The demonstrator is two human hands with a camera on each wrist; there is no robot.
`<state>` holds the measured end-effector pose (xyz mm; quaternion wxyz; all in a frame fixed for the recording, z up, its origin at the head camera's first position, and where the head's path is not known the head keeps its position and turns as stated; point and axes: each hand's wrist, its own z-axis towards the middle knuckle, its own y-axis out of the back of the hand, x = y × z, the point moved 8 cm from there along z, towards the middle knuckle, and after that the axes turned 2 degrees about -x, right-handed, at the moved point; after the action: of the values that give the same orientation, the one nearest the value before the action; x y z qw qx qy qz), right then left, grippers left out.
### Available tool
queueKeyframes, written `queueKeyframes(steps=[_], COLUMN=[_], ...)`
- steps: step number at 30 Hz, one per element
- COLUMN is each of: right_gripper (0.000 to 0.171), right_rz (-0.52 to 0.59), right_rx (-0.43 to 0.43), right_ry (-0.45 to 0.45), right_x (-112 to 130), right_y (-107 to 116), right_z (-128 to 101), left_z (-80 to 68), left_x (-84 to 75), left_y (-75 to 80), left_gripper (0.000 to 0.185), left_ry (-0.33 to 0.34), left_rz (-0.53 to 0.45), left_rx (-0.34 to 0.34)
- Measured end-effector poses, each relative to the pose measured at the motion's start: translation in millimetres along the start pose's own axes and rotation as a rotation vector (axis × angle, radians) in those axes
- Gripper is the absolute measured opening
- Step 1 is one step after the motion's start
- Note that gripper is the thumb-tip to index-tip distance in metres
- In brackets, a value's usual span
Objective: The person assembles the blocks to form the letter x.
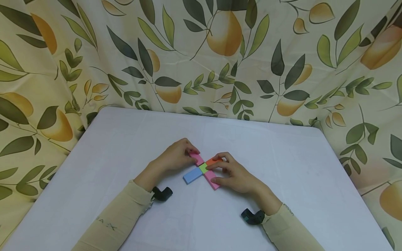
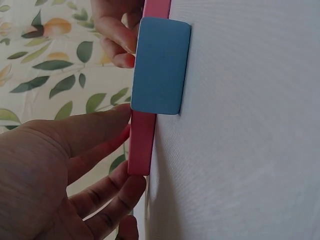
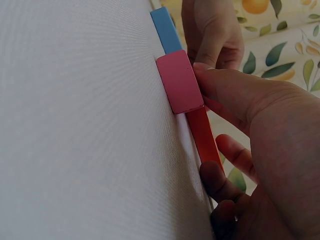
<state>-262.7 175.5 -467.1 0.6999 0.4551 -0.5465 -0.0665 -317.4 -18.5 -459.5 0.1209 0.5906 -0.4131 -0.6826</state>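
Note:
Several flat blocks lie on the table in a cross: a small green block (image 1: pixel 203 168) in the middle, a blue block (image 1: pixel 192 175) at near left, an orange block (image 1: pixel 211 161) at far right, one pink block (image 1: pixel 198 159) at far left and another pink block (image 1: pixel 211 180) at near right. My left hand (image 1: pixel 176 157) pinches the far pink block, its fingers at the outer end and the thumb by the inner part. My right hand (image 1: pixel 237 176) spans the other side, thumb against the near pink block, index fingertip at the green one, other fingers round the orange block's outer end.
A white cloth covers the table (image 1: pixel 125 139). Behind it and along both sides hangs a curtain (image 1: pixel 201 69) printed with leaves and fruit. A black wrist camera (image 1: pixel 162 194) sits by the left sleeve, and another black camera (image 1: pixel 252 216) by the right sleeve.

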Motion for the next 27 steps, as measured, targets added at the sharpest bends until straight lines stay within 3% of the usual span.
queueKeyframes(steps=[27], right_gripper=[0.036], right_rz=[0.001], right_rx=[0.001], right_ry=[0.000], right_x=[1.3], right_y=[-0.5], right_z=[0.0], left_z=[0.0], left_x=[-3.1], left_y=[-1.0], left_gripper=[0.028], left_ry=[-0.035], left_rz=[0.023], left_rx=[0.010])
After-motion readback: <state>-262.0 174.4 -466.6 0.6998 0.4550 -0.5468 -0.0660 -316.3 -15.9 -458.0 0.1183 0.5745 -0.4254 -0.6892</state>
